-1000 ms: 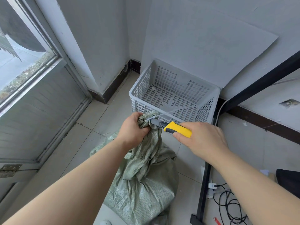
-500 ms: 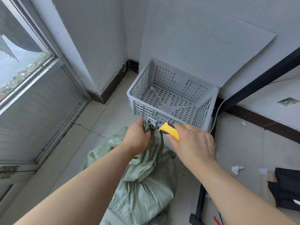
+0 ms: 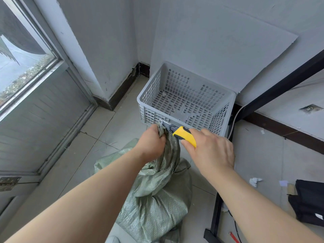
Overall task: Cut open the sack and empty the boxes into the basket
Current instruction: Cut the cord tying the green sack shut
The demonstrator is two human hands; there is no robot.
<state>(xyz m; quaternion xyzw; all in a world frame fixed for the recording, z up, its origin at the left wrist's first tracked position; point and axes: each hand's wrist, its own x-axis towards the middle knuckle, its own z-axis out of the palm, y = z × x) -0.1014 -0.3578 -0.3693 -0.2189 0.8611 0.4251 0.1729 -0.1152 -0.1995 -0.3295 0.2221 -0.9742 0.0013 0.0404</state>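
Sack: green woven plastic, on the tiled floor between the person's forearms, just in front of the basket; body bulges and creases, weave glossy in places; contents hidden, the cloth shows no opening.

Neck of sack gathered into a twisted rope and pulled up toward the basket's near wall; left hand grips it near the top, fingers curled tight round the bunched cloth, only a short tuft showing above the fist.

Right hand holds a utility knife; fingers wrapped over the yellow handle, thumb under it; grey metal nose and blade point left and reach the tuft just above the left fist; whether the edge is in the cloth I cannot tell.

Basket: grey plastic, slotted walls and bottom, standing in the corner against the wall; a few small pale scraps lie on its bottom; knife tip overlaps its near wall in view, contact unclear.

Surroundings: black metal frame with a leg on the floor right of the sack; white cable running down beside the basket; crumpled paper and a black bag on the floor at far right; door with glass pane at left.
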